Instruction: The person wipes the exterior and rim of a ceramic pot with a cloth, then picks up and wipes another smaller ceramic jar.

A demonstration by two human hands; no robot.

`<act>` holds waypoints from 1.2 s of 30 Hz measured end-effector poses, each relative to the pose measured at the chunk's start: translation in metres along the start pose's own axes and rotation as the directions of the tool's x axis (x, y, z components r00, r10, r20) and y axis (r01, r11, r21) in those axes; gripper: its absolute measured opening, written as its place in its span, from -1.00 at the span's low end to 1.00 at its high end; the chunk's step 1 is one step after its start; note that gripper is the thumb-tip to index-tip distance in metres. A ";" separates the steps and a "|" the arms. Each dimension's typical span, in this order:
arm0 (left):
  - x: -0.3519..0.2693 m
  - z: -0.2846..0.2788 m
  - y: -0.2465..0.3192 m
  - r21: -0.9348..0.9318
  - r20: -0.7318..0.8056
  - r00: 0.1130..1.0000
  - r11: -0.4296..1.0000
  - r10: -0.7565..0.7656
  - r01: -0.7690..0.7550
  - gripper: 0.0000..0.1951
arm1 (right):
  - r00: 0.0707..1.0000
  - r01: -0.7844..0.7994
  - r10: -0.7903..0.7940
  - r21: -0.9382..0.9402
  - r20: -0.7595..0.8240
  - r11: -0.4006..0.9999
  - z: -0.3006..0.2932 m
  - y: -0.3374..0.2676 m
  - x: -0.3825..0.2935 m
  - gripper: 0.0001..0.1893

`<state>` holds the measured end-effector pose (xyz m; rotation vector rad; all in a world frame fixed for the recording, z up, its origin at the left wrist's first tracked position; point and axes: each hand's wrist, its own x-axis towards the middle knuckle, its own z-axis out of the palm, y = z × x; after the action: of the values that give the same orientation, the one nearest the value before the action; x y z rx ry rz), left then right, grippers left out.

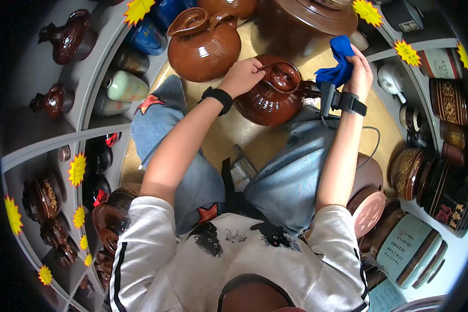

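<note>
Between my knees stands a dark-brown glazed pottery jar with a flared rim and a handle or spout on its right side. My left hand pinches the left part of that rim. A crumpled blue cloth is in my right hand, raised just right of the jar and apart from its rim. Beyond my left hand sits a larger reddish-brown jar with a wide curled mouth. Black straps circle both wrists, and a grey device is on the right one.
A big brown lidded crock stands at the back. Shelves with pottery flank me: a pale green vase at left, a white teapot at right. Several jars, one with a light-blue panel, crowd my right side. A thin cable hangs by my right forearm.
</note>
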<state>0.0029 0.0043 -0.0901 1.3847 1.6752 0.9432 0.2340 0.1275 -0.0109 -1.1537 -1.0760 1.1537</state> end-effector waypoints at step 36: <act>0.013 0.016 0.003 -0.219 0.242 0.920 0.907 -0.307 0.360 -0.77 | 0.903 0.288 0.241 -0.918 0.355 0.273 0.022 0.068 -0.023 -0.75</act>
<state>0.0168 0.0188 -0.0964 0.9438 1.5109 0.7613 0.2028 0.1098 -0.0772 -1.8306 -2.3739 0.6098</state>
